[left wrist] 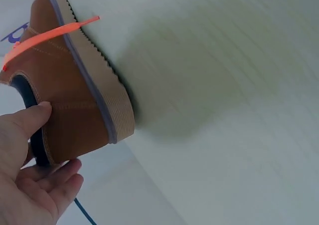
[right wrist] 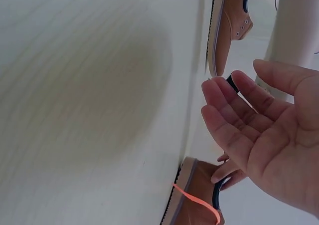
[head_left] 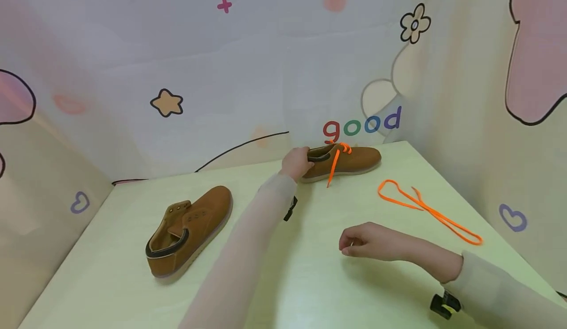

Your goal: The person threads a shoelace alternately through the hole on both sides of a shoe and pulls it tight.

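At the back of the table, my left hand (head_left: 296,163) grips the heel collar of a brown shoe (head_left: 361,160). In the left wrist view the thumb lies inside the shoe (left wrist: 75,120) opening's rim and the fingers are behind the heel. An orange lace (head_left: 334,164) runs through this shoe's eyelets, one end hanging down its side. My right hand (head_left: 372,241) hovers above the table's front right, loosely curled; the right wrist view shows its palm (right wrist: 279,145) with nothing in it. Another brown shoe (head_left: 195,233), without a lace, stands at the left, toe pointing away.
A loose orange lace (head_left: 431,211) lies looped on the right of the pale table (head_left: 319,280). Behind the table hangs a printed cloth (head_left: 248,73) with drawn shapes and the word "good". Dark wrist straps (head_left: 445,303) sit on both sleeves.
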`<action>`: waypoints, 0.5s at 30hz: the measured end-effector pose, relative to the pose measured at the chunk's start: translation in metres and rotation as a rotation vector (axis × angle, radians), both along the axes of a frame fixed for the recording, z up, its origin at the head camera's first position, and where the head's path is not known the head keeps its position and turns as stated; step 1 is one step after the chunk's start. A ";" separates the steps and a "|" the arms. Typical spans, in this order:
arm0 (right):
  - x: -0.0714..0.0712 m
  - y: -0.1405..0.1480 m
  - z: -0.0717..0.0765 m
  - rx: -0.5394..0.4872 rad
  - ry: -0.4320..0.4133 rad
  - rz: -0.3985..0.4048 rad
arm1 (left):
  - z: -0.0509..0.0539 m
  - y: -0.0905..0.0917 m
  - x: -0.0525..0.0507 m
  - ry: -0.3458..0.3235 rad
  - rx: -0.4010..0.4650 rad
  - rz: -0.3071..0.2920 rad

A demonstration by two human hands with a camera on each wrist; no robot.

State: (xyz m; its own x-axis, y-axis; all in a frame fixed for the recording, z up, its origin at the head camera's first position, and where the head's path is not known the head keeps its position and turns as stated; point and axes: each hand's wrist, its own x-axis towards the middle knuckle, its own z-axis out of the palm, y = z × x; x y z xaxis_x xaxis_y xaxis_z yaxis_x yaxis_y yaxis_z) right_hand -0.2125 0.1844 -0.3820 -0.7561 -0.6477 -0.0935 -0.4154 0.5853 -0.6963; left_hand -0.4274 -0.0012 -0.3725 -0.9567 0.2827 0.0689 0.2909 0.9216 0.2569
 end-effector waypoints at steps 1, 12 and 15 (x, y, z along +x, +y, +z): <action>-0.002 -0.002 0.000 0.013 0.005 0.012 | 0.002 -0.002 0.000 0.006 -0.004 0.019; -0.034 0.042 0.010 0.014 0.064 -0.232 | 0.068 -0.114 0.103 0.031 0.023 -0.117; -0.042 0.069 0.011 0.004 0.052 -0.343 | 0.080 -0.162 0.141 -0.004 0.075 -0.090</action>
State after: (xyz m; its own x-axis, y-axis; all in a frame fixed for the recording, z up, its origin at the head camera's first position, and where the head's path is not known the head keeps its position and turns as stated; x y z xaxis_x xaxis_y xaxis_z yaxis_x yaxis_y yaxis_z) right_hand -0.2542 0.2531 -0.3714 -0.9337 -0.3543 -0.0511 -0.2285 0.6999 -0.6767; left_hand -0.2861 -0.1630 -0.2928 -0.9280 0.3618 0.0892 0.3705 0.8700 0.3254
